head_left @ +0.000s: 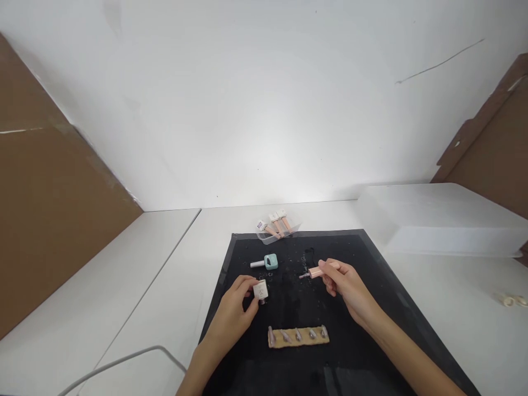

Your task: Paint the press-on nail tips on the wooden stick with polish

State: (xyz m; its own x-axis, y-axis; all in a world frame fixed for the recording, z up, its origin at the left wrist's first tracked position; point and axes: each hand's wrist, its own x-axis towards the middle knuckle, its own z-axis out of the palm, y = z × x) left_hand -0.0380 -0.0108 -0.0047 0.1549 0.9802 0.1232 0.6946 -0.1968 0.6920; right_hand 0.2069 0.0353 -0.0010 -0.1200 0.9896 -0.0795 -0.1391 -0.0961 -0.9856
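Between the thumb and fingers of my left hand (238, 305) is a small white nail polish bottle (260, 289) with faint print on its side. My right hand (344, 283) pinches a pink nail polish brush cap (317, 271), its brush tip pointing left over the black mat. The two hands are apart, with the brush to the right of the bottle. Nearer to me lies a tan strip (284, 344) carrying several press-on nail tips (298, 334) in a row. Past my left hand a teal bottle with a white cap (270, 262) lies on its side.
A black mat (256, 368) covers the middle of the white table (173, 275). Behind it a clear tray (268, 240) holds three pink-capped bottles (275, 219). A translucent white bin (449, 236) stands at right, near beige rings (509, 300). A grey cable (124, 360) runs at left.
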